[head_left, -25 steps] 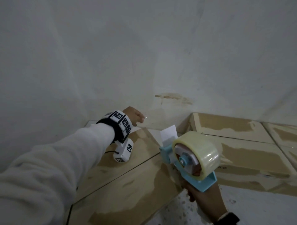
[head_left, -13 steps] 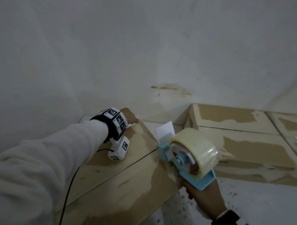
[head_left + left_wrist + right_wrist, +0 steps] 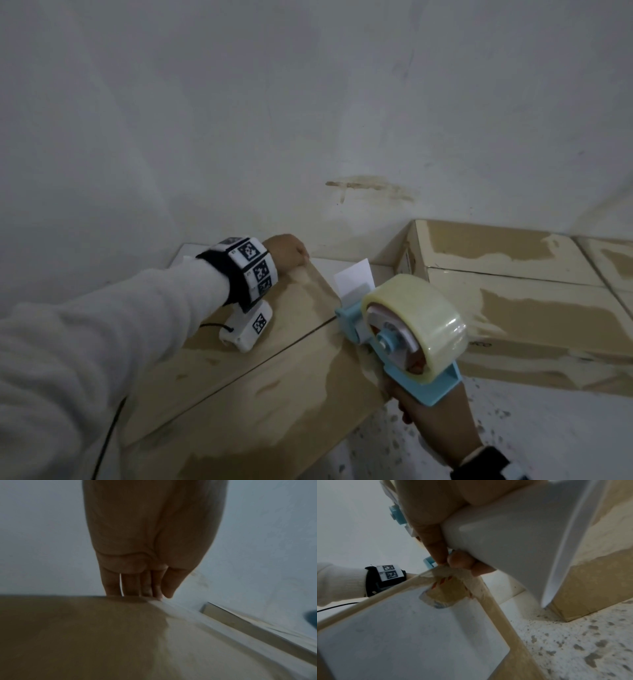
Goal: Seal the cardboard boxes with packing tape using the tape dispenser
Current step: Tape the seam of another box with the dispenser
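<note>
Left hand [image 3: 286, 251] lowered onto box [image 3: 260, 387] far edge, fingertips hidden; right hand [image 3: 435, 418] grips tape dispenser [image 3: 407, 337].

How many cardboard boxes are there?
3 that I can see. One box is under the left hand, a second box is by the wall on the right, and a third box's corner peeks in at the far right edge. More may be hidden.

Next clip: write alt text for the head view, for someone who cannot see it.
A right hand grips a light blue tape dispenser loaded with clear packing tape above the brown cardboard box. The left hand rests at that box's far edge beside a white wall; more cardboard boxes sit at right.
</note>
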The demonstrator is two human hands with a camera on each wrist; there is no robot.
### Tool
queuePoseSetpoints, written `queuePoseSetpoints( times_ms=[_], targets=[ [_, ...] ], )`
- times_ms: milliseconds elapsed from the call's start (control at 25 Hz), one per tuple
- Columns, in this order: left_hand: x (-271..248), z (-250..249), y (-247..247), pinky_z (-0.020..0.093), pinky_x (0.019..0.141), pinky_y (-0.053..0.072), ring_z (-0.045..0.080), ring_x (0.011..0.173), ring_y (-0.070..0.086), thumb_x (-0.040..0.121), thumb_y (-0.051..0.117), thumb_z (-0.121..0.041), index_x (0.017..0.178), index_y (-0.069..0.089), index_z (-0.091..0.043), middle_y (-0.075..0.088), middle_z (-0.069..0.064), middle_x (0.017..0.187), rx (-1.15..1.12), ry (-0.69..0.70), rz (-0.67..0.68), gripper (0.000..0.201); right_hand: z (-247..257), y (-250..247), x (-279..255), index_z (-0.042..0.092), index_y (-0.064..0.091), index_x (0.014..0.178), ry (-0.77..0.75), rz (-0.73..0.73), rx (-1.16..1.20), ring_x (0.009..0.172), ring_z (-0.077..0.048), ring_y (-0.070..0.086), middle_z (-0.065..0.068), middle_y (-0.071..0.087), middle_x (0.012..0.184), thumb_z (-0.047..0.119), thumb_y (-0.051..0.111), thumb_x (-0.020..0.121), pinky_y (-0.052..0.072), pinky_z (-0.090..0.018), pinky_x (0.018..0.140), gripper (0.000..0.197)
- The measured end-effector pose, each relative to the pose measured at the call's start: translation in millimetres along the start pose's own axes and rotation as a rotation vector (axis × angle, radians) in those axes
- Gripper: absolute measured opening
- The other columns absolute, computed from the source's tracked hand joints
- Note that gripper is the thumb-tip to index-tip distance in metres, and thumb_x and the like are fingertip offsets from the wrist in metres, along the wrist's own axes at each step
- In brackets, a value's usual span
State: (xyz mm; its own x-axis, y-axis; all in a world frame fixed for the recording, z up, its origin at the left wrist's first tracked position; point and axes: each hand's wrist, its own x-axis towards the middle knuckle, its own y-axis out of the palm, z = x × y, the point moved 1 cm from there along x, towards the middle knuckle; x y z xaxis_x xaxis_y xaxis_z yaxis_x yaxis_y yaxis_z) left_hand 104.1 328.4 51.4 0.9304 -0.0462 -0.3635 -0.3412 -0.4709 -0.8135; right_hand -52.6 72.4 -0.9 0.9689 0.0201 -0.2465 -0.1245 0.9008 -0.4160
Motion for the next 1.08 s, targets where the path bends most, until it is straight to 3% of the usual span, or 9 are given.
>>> queuePoseSetpoints(
  times_ms=[80, 160, 280, 400, 520, 760, 880, 1080],
  targets=[
    [-16, -2, 10, 0.029, 0.105, 0.032, 0.028, 0.132, 0.040, 0.100, 0.036, -0.025, 0.149, 0.020, -0.014, 0.036, 0.016, 0.149, 0.071, 0.011, 0.071, 0.053, -10, 5, 7, 0.023, 0.055, 0.075, -0.005, -0.025, -0.032, 0.075, -0.023, 0.058, -0.016, 0.069, 0.086, 0.042, 0.074, 0.061, 0.051, -0.036, 0.075, 0.030],
    [-33, -4, 21, 0.035, 0.112, 0.025, 0.027, 0.142, 0.025, 0.100, 0.033, -0.034, 0.150, -0.009, -0.018, 0.014, 0.014, 0.158, 0.163, 0.038, 0.098, 0.067, -17, 8, 11, 0.031, 0.048, 0.072, 0.028, -0.002, -0.031, 0.083, -0.024, 0.051, -0.020, 0.061, 0.097, 0.018, 0.077, 0.074, 0.048, -0.046, 0.085, 0.031],
    [-52, -13, 38, 0.048, 0.118, 0.011, 0.023, 0.148, 0.001, 0.098, 0.032, -0.041, 0.151, -0.003, -0.017, -0.003, 0.010, 0.159, 0.411, 0.117, 0.040, 0.067, -15, 6, 9, 0.018, 0.057, 0.081, 0.015, -0.063, 0.049, 0.074, -0.025, 0.052, -0.014, 0.060, 0.087, 0.017, 0.081, 0.067, 0.050, -0.056, 0.079, 0.028],
    [-58, -14, 59, 0.052, 0.116, 0.012, 0.026, 0.147, -0.007, 0.092, 0.031, -0.058, 0.150, -0.003, -0.018, -0.008, 0.012, 0.159, 0.539, 0.126, 0.052, 0.079, -5, 2, 3, 0.006, 0.057, 0.079, -0.032, -0.076, 0.020, 0.054, -0.027, 0.055, -0.018, 0.062, 0.068, 0.014, 0.076, 0.073, 0.051, -0.049, 0.062, 0.021],
    [-57, -11, 70, 0.054, 0.115, 0.007, 0.025, 0.147, -0.012, 0.089, 0.033, -0.064, 0.150, -0.006, -0.021, -0.013, 0.009, 0.159, 0.549, 0.073, 0.033, 0.084, 9, -3, -6, 0.008, 0.058, 0.072, -0.094, -0.056, 0.083, 0.045, -0.023, 0.054, -0.014, 0.060, 0.058, 0.008, 0.074, 0.075, 0.047, -0.039, 0.048, 0.016],
    [-59, -7, 74, 0.045, 0.117, 0.004, 0.025, 0.148, -0.004, 0.079, 0.030, -0.076, 0.151, 0.005, -0.022, -0.004, 0.007, 0.160, 0.537, 0.101, -0.059, 0.093, 18, -20, -22, 0.009, 0.055, 0.064, -0.064, 0.006, 0.122, 0.046, -0.023, 0.046, -0.014, 0.053, 0.054, -0.001, 0.069, 0.073, 0.039, -0.032, 0.048, 0.020],
    [-54, -6, 71, 0.048, 0.118, 0.000, 0.021, 0.147, -0.012, 0.073, 0.030, -0.084, 0.151, -0.001, -0.029, -0.012, 0.001, 0.159, 0.494, 0.031, -0.008, 0.100, 3, -43, -48, 0.008, 0.056, 0.068, 0.014, 0.017, 0.151, 0.046, -0.022, 0.045, -0.008, 0.052, 0.048, -0.004, 0.068, 0.072, 0.038, -0.032, 0.048, 0.017],
    [-58, -17, 66, 0.048, 0.118, -0.002, 0.024, 0.146, -0.015, 0.069, 0.039, -0.085, 0.150, -0.005, -0.027, -0.016, 0.003, 0.159, 0.518, -0.006, 0.066, 0.109, -18, -62, -74, 0.006, 0.059, 0.069, 0.122, 0.002, 0.210, 0.046, -0.022, 0.043, -0.007, 0.051, 0.045, -0.006, 0.068, 0.072, 0.037, -0.030, 0.047, 0.016]
  ],
)
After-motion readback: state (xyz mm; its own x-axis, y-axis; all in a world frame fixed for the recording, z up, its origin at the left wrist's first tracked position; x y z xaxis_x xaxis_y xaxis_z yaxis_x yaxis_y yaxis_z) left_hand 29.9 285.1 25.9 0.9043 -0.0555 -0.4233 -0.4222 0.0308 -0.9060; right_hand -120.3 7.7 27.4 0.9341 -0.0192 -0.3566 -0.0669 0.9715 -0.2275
